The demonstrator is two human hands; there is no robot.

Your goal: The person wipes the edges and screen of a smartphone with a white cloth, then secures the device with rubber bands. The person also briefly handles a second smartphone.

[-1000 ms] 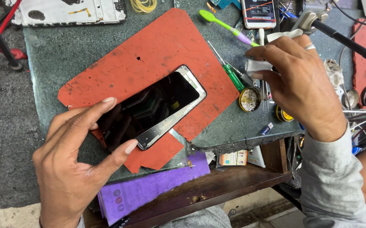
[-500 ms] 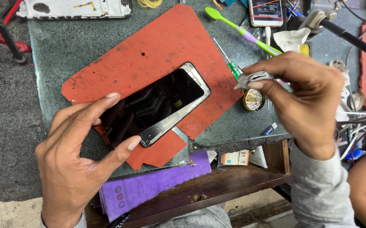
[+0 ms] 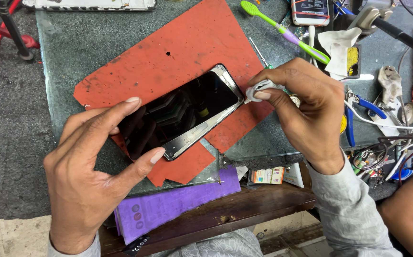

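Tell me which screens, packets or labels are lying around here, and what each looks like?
Phone screen: dark glass rectangle with silver rim, on the red mat, left hand steadying it.
Second phone: top edge, upright, labelled back.
Small box: under the glass edge, white with orange and blue.
Purple booklet: front shelf, flat, printed.

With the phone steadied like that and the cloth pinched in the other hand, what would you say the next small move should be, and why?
Probably bring the small white cloth down onto the phone at its upper corner. The right hand pinches the cloth just beside that corner, while the left hand braces the phone's lower end on the red mat, so the corner is the closest reach.
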